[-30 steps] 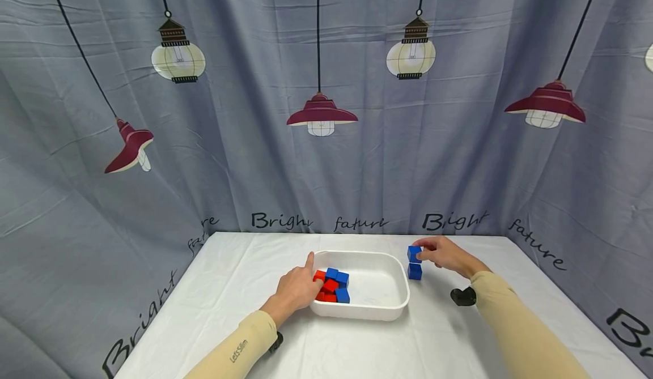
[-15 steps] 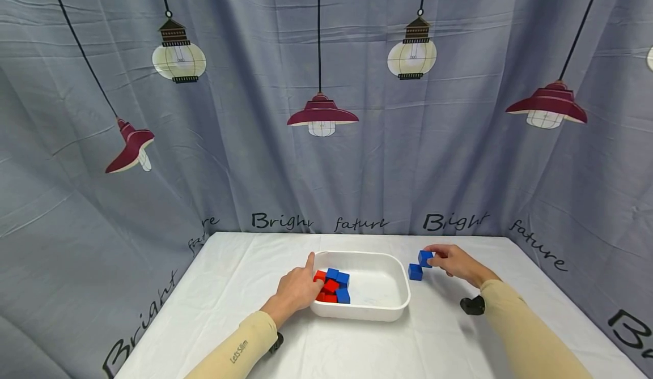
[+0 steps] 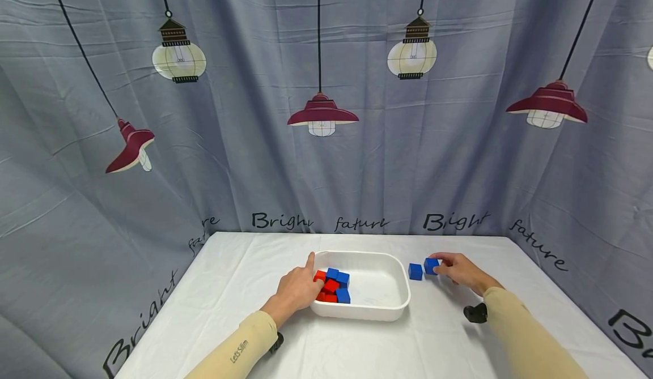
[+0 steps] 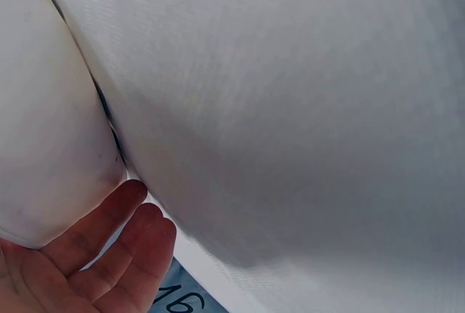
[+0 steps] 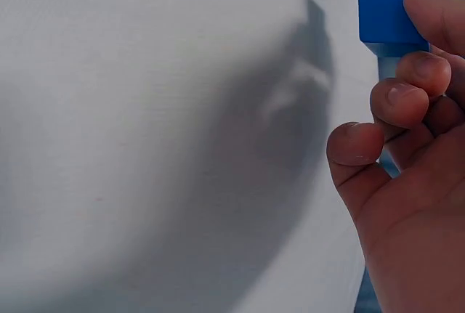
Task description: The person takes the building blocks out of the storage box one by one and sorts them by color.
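- One blue cube (image 3: 431,266) is grasped by the grip of the right hand (image 3: 461,271), pinched between thumb and fingers; whether the bench is touched by its underside cannot be told.
- That cube is held to the right of the white tray, nearer the far edge of the bench (image 3: 388,348) than the near one, and well apart from the far right corner.
- A second blue cube (image 3: 415,272) is set on the bench just beside the held one, between it and the right end of the tray; the top of this cube is cut off in the right wrist view.
- The white tray (image 3: 359,311) is placed near the middle of the bench, its left rim grasped by the grip of the left hand (image 3: 297,286): the thumb is laid inside, the index finger is stretched along the rim toward the far left corner, and the other fingers are set against the outer wall.
- Red cubes (image 3: 331,286) and three blue cubes (image 3: 343,296) are gathered at the left end of the tray, some of the red ones partly covered by the left thumb.
- Both forearms are covered by beige sleeves (image 3: 530,333), and dark devices (image 3: 476,313) are worn at the wrists.
- The bench is backed by a grey-blue curtain (image 3: 265,158) printed with lamps and lettering.
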The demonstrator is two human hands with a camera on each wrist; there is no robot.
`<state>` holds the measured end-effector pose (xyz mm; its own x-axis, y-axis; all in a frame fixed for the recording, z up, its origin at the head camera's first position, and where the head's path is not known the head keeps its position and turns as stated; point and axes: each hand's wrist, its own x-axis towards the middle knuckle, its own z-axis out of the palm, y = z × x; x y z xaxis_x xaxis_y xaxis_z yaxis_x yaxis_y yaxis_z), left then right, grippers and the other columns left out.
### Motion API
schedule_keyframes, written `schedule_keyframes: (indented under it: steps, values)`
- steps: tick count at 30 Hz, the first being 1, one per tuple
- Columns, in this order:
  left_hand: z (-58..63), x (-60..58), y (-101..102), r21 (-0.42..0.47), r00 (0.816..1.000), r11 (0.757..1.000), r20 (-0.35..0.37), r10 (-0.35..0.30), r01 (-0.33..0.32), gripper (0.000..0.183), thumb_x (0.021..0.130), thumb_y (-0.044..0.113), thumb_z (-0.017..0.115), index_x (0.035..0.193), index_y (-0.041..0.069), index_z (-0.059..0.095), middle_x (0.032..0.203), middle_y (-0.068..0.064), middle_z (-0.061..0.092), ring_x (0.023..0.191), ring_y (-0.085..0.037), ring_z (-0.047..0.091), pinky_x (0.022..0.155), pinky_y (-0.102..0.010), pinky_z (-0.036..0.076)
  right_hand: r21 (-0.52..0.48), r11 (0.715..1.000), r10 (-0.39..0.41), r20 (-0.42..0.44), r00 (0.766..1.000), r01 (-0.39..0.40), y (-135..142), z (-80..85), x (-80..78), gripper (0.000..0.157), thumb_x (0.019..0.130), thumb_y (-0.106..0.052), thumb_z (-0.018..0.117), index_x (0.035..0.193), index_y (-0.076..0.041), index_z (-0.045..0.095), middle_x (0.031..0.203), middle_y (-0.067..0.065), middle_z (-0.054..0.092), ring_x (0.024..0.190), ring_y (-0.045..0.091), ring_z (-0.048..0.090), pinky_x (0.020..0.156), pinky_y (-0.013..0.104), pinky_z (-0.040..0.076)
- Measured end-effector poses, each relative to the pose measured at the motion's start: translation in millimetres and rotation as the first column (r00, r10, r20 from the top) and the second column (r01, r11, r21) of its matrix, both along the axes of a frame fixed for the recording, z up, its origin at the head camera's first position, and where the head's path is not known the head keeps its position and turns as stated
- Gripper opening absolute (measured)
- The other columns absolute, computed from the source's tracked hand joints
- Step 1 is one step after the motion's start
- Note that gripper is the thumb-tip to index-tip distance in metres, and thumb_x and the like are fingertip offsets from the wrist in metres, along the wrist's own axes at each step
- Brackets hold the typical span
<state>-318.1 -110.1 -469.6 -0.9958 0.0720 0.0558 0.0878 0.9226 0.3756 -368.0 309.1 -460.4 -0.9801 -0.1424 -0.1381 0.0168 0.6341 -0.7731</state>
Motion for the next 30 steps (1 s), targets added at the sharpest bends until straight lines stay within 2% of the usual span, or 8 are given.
schedule_keyframes:
  steps: [7,18,30]
  values:
    - [0.5,1.4,1.4,0.012,1.000,1.000,0.015,0.013,-0.013,0.076,0.093,0.034,0.060,0.159,0.010,0.029,0.120,-0.017,0.067,0.097,-0.027,0.064,0.089,-0.047,0.054,0.014,1.000,-0.008,-0.007,1.000,0.009,0.7,-10.5,2.1,0.046,0.095,-0.014,0.065,0.138,-0.001,0.056,0.086,0.007,0.052,0.073,0.022,0.049,0.063,0.031,0.040]
    - [1.0,1.1,2.1,0.012,1.000,1.000,0.004,0.007,-0.007,0.076,0.093,0.034,0.060,0.159,0.009,0.030,0.120,-0.018,0.068,0.098,-0.027,0.065,0.089,-0.047,0.054,0.069,0.998,0.003,-0.013,1.000,-0.002,-4.5,-14.4,1.2,0.047,0.094,-0.015,0.068,0.137,0.000,0.057,0.083,0.007,0.053,0.067,0.021,0.048,0.063,0.032,0.038]
    - [0.0,0.5,1.5,0.012,1.000,1.000,0.002,0.010,-0.010,0.076,0.093,0.034,0.059,0.159,0.010,0.030,0.120,-0.018,0.067,0.099,-0.028,0.064,0.090,-0.048,0.053,0.129,0.992,-0.006,-0.027,1.000,0.009,-8.3,-14.3,-0.9,0.048,0.093,-0.020,0.069,0.137,-0.004,0.059,0.090,0.009,0.051,0.081,0.023,0.049,0.068,0.033,0.036]
